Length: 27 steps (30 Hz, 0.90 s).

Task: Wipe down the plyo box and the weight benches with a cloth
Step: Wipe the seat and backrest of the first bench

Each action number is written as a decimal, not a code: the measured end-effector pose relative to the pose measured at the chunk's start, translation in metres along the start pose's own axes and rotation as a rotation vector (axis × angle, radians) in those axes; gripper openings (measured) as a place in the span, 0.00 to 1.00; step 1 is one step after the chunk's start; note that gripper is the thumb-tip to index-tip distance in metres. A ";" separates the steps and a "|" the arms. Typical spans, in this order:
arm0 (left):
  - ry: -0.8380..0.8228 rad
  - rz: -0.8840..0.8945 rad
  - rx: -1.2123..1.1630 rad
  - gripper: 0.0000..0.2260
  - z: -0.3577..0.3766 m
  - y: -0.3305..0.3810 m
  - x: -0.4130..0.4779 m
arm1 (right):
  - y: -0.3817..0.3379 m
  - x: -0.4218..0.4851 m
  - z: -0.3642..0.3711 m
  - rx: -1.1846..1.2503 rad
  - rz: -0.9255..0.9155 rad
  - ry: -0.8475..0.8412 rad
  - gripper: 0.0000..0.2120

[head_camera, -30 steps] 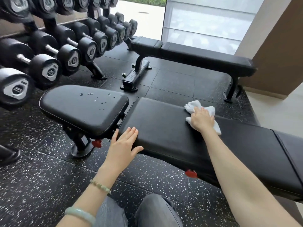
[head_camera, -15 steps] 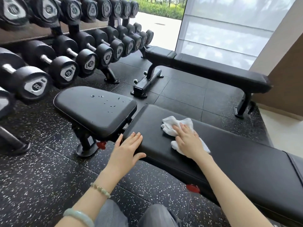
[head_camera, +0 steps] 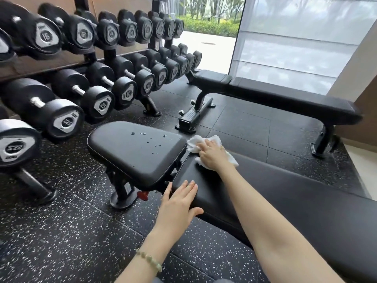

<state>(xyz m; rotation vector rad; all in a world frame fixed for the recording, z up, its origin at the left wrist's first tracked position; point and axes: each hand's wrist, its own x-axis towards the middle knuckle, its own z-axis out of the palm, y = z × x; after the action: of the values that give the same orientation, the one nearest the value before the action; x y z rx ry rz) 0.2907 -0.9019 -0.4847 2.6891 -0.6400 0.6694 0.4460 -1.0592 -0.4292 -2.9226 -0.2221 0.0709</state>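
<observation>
Because the white cloth [head_camera: 192, 145] is soft, light and limp, it will likely bunch or skid under a loose palm, so it is best held by spreading the fingers over its middle and bearing down. It lies on the near bench [head_camera: 285, 201], at the end of the long pad just beside the gap to the seat pad [head_camera: 132, 156]. The right grip [head_camera: 212, 156] is laid on top of it, fingers spread and pressing rather than wrapped round it. The left grip [head_camera: 177, 203] rests wide and flat on the pad's near corner, holding nothing. The padding looks smooth and firm, probably slippery where wet. Water drops [head_camera: 151, 139] sit unwiped on the seat pad. A second bench [head_camera: 285, 97] stands well apart, and no plyo box is in view.
</observation>
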 end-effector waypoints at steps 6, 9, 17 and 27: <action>0.000 0.023 0.000 0.29 -0.004 -0.001 0.001 | -0.026 -0.049 0.006 0.009 -0.256 -0.091 0.27; -0.004 0.019 0.003 0.30 -0.003 -0.001 0.000 | -0.016 -0.056 0.006 0.053 -0.283 -0.107 0.24; -0.009 -0.061 0.020 0.29 -0.005 0.007 -0.005 | -0.024 -0.032 0.000 -0.087 -0.125 -0.079 0.24; 0.103 -0.296 -0.339 0.26 -0.015 -0.014 -0.022 | 0.029 -0.185 0.003 0.019 -0.005 -0.016 0.23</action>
<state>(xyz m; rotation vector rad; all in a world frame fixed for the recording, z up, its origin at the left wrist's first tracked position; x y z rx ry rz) 0.2747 -0.8763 -0.4848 2.3507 -0.2884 0.5587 0.2670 -1.1148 -0.4319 -2.9032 -0.2304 0.0952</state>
